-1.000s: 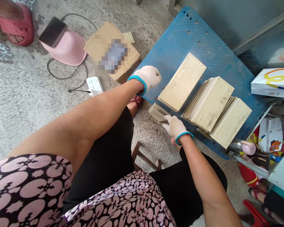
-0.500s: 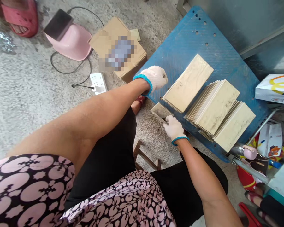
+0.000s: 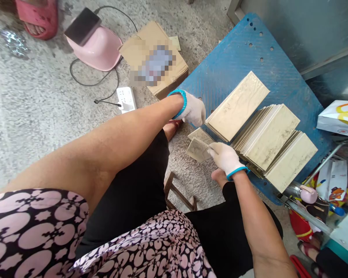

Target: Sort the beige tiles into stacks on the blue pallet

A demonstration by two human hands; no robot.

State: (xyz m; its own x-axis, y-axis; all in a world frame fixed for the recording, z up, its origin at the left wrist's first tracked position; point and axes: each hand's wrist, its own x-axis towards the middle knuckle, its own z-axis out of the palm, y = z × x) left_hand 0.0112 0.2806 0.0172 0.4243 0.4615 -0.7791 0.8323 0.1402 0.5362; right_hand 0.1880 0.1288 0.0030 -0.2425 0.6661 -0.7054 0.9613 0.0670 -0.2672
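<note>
Here, right grip (image 3: 225, 157): flat, mottled panel (image 3: 197, 150)

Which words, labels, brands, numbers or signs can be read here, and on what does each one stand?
No text can be read.
White box: small round mark, too small to read.
Cardboard box: pixelated patch, nothing readable.
White bag: cartoon picture, no readable words.
Boards: dark stains, no readable letters.

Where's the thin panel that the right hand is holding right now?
In the head view, the thin panel is just right of centre, in the right hand, partly hiding a second panel beside the near edge of the blue table.
</note>
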